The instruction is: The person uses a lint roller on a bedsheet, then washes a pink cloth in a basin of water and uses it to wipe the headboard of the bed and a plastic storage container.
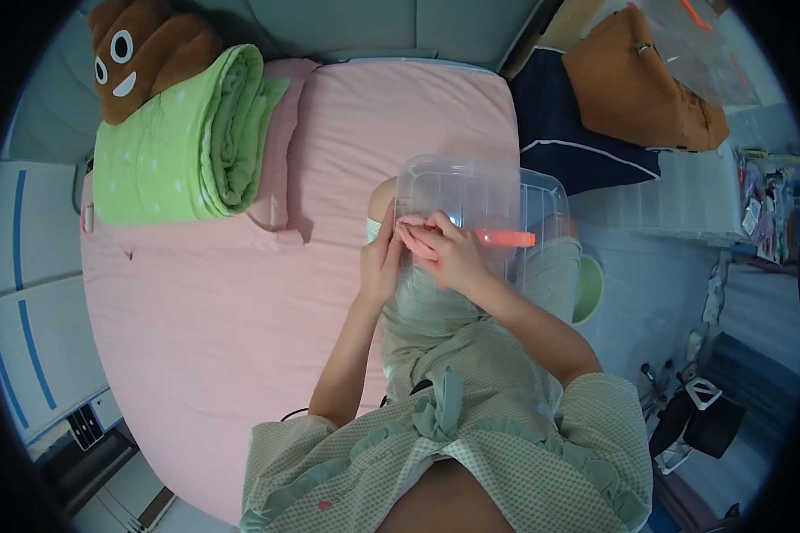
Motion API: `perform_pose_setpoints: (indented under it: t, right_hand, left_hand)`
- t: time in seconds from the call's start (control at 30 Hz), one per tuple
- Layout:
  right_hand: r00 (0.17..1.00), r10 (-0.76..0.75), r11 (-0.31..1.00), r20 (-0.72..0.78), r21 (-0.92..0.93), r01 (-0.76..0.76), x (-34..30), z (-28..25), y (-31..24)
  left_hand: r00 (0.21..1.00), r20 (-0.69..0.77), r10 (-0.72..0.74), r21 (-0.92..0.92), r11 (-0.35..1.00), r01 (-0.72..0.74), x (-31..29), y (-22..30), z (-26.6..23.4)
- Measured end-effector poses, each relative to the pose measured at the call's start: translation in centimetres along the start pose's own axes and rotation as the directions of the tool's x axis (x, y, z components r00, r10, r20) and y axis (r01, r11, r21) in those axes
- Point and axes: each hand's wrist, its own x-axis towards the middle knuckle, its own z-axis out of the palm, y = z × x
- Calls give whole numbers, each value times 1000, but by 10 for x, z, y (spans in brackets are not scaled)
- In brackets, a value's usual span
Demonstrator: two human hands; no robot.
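Observation:
A clear plastic storage box (458, 191) with an orange latch (505, 238) rests on my lap at the edge of a pink bed (222, 302). My left hand (382, 259) grips the box's near left corner. My right hand (443, 250) lies on the box's near edge, fingers curled over it and touching the left hand. A second clear lid or bin wall (542, 206) shows just behind the box on the right.
A rolled green blanket (182, 151) and a brown plush toy (142, 53) lie at the bed's far left. A brown bag (640, 84) on a dark cushion (560, 124) stands to the right. A green bowl (588, 289) sits by my right knee.

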Motion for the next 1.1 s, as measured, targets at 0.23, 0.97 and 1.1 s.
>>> perform_pose_setpoints:
  t: [0.23, 0.97, 1.1]
  right_hand:
    - [999, -34, 999, 19, 18, 34, 21, -10, 22]
    - [931, 256, 952, -259, -101, -289, 48, -9, 37]
    - [979, 136, 990, -154, -27, -142, 58, 3, 19]
  left_hand:
    - [1000, -2, -15, -76, 997, 15, -2, 7, 2]
    - [997, -69, 33, 82, 996, -27, -17, 9, 5]
    - [996, -59, 61, 155, 987, -51, -18, 2, 7]
